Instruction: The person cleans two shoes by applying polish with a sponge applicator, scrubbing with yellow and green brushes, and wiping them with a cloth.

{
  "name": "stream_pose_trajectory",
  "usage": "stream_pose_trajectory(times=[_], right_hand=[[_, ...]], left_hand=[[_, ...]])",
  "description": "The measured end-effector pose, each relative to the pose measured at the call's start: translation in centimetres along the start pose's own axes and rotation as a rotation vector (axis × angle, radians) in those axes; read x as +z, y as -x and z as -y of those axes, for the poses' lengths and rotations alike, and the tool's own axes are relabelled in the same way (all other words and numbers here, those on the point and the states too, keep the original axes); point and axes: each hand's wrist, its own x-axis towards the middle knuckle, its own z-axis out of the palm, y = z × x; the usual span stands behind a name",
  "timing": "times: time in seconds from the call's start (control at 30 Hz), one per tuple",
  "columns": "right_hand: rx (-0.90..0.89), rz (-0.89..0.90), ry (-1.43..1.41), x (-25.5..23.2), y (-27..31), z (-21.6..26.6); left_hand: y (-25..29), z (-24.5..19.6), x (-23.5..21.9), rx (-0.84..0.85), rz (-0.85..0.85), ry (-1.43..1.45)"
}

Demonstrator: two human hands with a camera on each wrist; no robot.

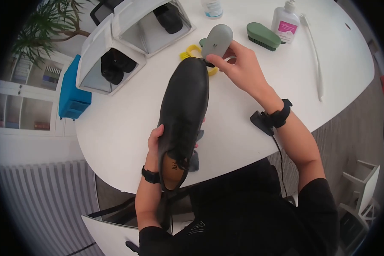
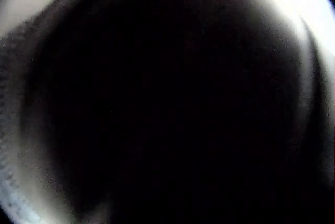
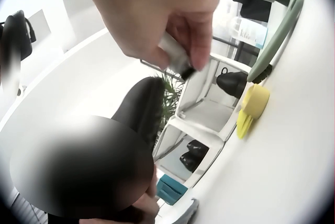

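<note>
A black leather lace-up shoe (image 1: 184, 91) with a tan insole is held up over the table's near edge, toe pointing away. My left hand (image 1: 154, 138) grips it around the middle, thumb on the left side and fingertips showing on the right. In my right hand (image 1: 243, 68), a grey oval shoe-polish applicator (image 1: 218, 39) with a small mark on its back is pinched between thumb and fingers. Its dark end is right at the shoe's toe. The right wrist view shows the applicator (image 3: 177, 55) edge-on, above the shoe (image 3: 138, 106). The left wrist view is almost wholly dark.
Two white boxes (image 1: 147, 51) with clear fronts hold black shoes at back left, beside a blue container (image 1: 72, 91). A yellow brush (image 1: 192, 52) lies beyond the toe. To the right are a green brush (image 1: 262, 36), a pump bottle (image 1: 286, 23) and a long white stick (image 1: 315, 57).
</note>
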Motion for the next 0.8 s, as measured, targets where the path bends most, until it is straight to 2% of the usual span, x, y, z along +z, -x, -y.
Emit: stream_pose_trajectory(times=[0.03, 0.1, 0.13, 0.2, 0.23, 0.27, 0.3, 0.33, 0.37, 0.4, 0.5, 0.57, 0.73, 0.8], right_hand=[[0.006, -0.015, 0.007, -0.1, 0.1, 0.0], [-0.029, -0.142, -0.266, 0.0, 0.2, 0.2], [-0.031, -0.135, -0.264, 0.1, 0.6, 0.5], [-0.148, -0.017, -0.458, 0.8, 1.7, 1.7], [-0.258, 0.009, -0.385, 1.4, 2.5, 2.2], [-0.262, 0.010, -0.389, 1.9, 3.4, 2.8], [-0.270, 0.097, -0.386, 2.4, 4.3, 3.4], [-0.278, 0.185, -0.380, 2.7, 4.6, 3.7], [-0.363, 0.207, -0.311, 2.5, 4.4, 3.9], [-0.363, 0.209, -0.312, 2.6, 4.4, 3.8], [-0.356, 0.151, -0.268, 2.6, 4.0, 3.7], [-0.431, -0.018, -0.141, 2.2, 3.1, 3.3], [-0.282, -0.135, -0.222, 2.3, 0.8, 0.8], [-0.019, -0.107, -0.236, 2.0, 0.1, 0.1]], left_hand=[[-0.1, 0.1, -0.3, 0.025, 0.037, 0.069], [-0.5, 0.4, -0.4, 0.048, 0.081, 0.153], [-0.5, 0.3, -0.3, 0.061, 0.082, 0.157], [-0.3, -0.1, -0.2, 0.088, 0.069, 0.148], [-0.3, 0.0, -0.2, 0.108, 0.030, 0.134], [-0.4, 0.0, -0.2, 0.125, -0.006, 0.123], [-0.2, 0.0, -0.5, 0.128, -0.006, 0.122], [0.1, 0.0, -0.8, 0.089, -0.094, 0.118], [0.2, 0.0, -1.0, 0.070, -0.140, 0.117], [0.3, 0.0, -1.1, 0.051, -0.185, 0.117], [-0.3, 0.1, -0.8, 0.123, -0.082, 0.055], [-0.7, 0.1, -0.1, 0.192, 0.045, 0.101], [-0.7, 0.8, -2.3, 0.170, 0.118, 0.136], [-0.7, 1.0, -3.3, 0.163, 0.155, 0.177]])
